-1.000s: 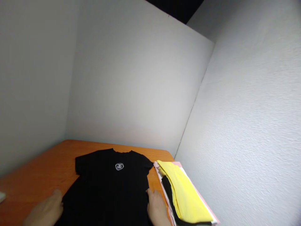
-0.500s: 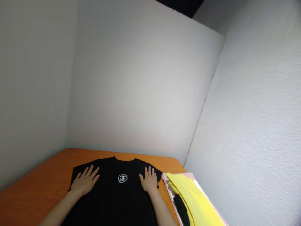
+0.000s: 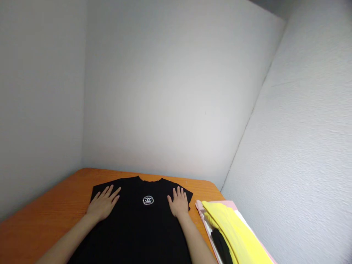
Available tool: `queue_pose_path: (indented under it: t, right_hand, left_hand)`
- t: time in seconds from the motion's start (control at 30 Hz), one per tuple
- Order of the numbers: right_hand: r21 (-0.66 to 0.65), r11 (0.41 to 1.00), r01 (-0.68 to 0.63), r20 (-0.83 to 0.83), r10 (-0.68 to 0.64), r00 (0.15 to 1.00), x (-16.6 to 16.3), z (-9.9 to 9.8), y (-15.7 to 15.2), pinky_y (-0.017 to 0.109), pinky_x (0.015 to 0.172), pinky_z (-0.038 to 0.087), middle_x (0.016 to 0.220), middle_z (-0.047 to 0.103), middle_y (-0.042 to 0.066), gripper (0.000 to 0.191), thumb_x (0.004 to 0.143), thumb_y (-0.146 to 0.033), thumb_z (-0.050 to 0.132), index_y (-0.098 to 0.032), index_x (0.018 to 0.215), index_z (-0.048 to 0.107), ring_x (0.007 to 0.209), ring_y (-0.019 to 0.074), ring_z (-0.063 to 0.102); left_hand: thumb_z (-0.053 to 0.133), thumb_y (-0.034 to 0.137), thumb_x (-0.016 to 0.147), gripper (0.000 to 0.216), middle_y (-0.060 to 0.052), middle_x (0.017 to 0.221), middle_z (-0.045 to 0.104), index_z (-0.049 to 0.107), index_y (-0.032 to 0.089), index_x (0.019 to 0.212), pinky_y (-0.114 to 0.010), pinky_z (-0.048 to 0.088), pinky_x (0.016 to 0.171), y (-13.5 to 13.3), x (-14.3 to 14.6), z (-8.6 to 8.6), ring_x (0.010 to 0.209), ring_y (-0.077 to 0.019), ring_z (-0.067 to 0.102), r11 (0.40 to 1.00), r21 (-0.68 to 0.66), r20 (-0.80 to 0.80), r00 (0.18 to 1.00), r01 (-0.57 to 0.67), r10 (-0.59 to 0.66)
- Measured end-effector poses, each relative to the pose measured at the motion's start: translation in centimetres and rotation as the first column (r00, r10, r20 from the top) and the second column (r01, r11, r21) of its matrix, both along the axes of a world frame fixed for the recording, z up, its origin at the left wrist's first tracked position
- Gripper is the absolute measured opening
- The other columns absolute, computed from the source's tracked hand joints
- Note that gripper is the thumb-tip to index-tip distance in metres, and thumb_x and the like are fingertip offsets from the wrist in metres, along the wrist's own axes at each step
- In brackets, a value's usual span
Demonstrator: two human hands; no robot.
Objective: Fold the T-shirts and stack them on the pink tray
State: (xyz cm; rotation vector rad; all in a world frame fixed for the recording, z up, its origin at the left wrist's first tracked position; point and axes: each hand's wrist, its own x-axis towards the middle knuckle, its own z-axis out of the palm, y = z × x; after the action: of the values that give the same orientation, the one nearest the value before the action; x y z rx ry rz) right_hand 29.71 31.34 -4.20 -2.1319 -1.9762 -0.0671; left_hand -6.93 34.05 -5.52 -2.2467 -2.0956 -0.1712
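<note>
A black T-shirt lies spread flat with its neckline toward the far wall. A round white emblem sits on its chest. My left hand rests palm down near the left sleeve, fingers spread. On the other side, my right hand lies flat by the right sleeve, its fingers also apart. Neither hand grips the cloth. The shirt's lower part runs out of the bottom of the view.
The shirt is on an orange-brown wooden table. At the right is a pile of folded clothes: a yellow garment on top, a black piece beside it, pink and white cloth beneath. Pale walls enclose the table.
The view has tilted down and shifted slightly, so the table and shirt appear a little higher and further right. Both hands remain flat on the T-shirt.
</note>
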Motion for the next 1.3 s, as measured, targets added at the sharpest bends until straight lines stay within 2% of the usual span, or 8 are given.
queue_pose_path:
  t: [0.17, 0.3, 0.4, 0.53, 0.77, 1.0, 1.17, 1.3]
  right_hand:
    - [0.123, 0.985, -0.124, -0.003, 0.125, 0.992, -3.7, 2.3, -3.4, 0.045, 0.120, 0.004, 0.158, 0.018, 0.014, 0.060, 0.098, -0.039, 0.036, -0.008, 0.149, 0.034, 0.148, 0.0276, 0.010]
    - [0.099, 0.966, -0.239, -0.090, 0.248, 0.965, -6.4, 2.0, -9.6, 0.047, 0.120, 0.010, 0.158, 0.020, 0.014, 0.064, 0.098, -0.046, 0.034, -0.008, 0.149, 0.033, 0.147, 0.0287, 0.013]
    - [0.041, 0.953, -0.299, -0.133, 0.301, 0.944, -6.5, 1.0, -15.0, 0.049, 0.119, 0.014, 0.157, 0.020, 0.014, 0.067, 0.098, -0.050, 0.033, -0.008, 0.150, 0.032, 0.147, 0.0296, 0.014]
    - [-0.005, 0.966, -0.259, -0.163, 0.255, 0.953, -4.1, -0.3, -20.6, 0.053, 0.118, 0.020, 0.156, 0.020, 0.014, 0.071, 0.096, -0.055, 0.037, -0.007, 0.149, 0.033, 0.146, 0.0324, 0.016]
    - [0.017, 0.975, -0.220, -0.145, 0.220, 0.965, 0.6, -0.9, -24.4, 0.051, 0.119, 0.018, 0.157, 0.019, 0.009, 0.071, 0.097, -0.059, 0.032, -0.012, 0.151, 0.031, 0.147, 0.0297, 0.015]
    - [0.009, 0.977, -0.214, -0.113, 0.213, 0.970, 0.7, -0.3, -24.7, 0.051, 0.119, 0.015, 0.157, 0.024, 0.012, 0.071, 0.096, -0.057, 0.035, -0.009, 0.149, 0.033, 0.147, 0.0320, 0.015]
    - [0.144, 0.975, -0.171, -0.140, 0.192, 0.971, 1.4, 0.1, -27.0, 0.049, 0.115, 0.026, 0.151, 0.039, 0.017, 0.060, 0.098, -0.049, 0.037, -0.009, 0.141, 0.047, 0.143, 0.0325, 0.028]
    - [0.293, 0.952, -0.086, -0.178, 0.143, 0.974, 2.5, 0.1, -30.8, 0.047, 0.102, 0.041, 0.122, 0.061, 0.016, 0.041, 0.096, -0.047, 0.043, -0.017, 0.119, 0.058, 0.120, 0.0319, 0.053]
  left_hand:
    - [0.037, 0.039, 0.093, 0.057, -0.012, 0.159, 0.021, 0.038, 0.019, 0.146, -0.049, 0.001, 0.120, -2.1, 1.6, 2.2, 0.149, -0.0264, 0.011, 0.994, 0.090, -0.089, 0.995, 0.058, -0.050]
    - [0.029, 0.046, 0.095, 0.058, -0.006, 0.160, 0.018, 0.036, 0.021, 0.147, -0.049, 0.009, 0.121, -8.4, 4.1, 3.5, 0.149, -0.0244, 0.011, 0.967, 0.069, -0.024, 0.970, 0.244, -0.243]
    - [0.023, 0.056, 0.095, 0.060, 0.000, 0.160, 0.016, 0.029, 0.030, 0.149, -0.051, 0.016, 0.120, -14.0, 5.0, 2.8, 0.149, -0.0235, 0.014, 0.937, -0.030, 0.101, 0.934, 0.348, -0.343]
    - [0.026, 0.062, 0.093, 0.063, -0.001, 0.160, 0.017, 0.026, 0.032, 0.149, -0.054, 0.016, 0.120, -18.5, 3.3, 1.2, 0.148, -0.0254, 0.014, 0.944, -0.106, 0.146, 0.944, 0.313, -0.297]
    - [0.025, 0.056, 0.095, 0.060, -0.004, 0.159, 0.024, 0.029, 0.030, 0.149, -0.049, 0.022, 0.119, -18.8, -1.0, 0.2, 0.147, -0.0256, 0.021, 0.938, -0.043, 0.121, 0.933, 0.345, -0.338]
    - [0.028, 0.054, 0.091, 0.063, -0.007, 0.152, 0.043, 0.045, 0.022, 0.143, -0.043, 0.028, 0.114, -19.3, -0.6, 1.0, 0.144, -0.0250, 0.031, 0.925, -0.048, 0.144, 0.919, 0.376, -0.366]
    - [0.027, 0.052, 0.091, 0.060, -0.013, 0.132, 0.062, 0.059, 0.017, 0.129, -0.041, 0.037, 0.106, -22.0, -1.2, 2.9, 0.128, -0.0280, 0.050, 0.964, 0.062, 0.135, 0.955, 0.259, -0.265]
    - [0.020, 0.045, 0.093, 0.057, -0.018, 0.105, 0.069, 0.065, 0.011, 0.103, -0.043, 0.045, 0.091, -24.5, -2.8, 4.2, 0.101, -0.0311, 0.063, 0.994, 0.085, 0.100, 0.992, 0.062, -0.071]
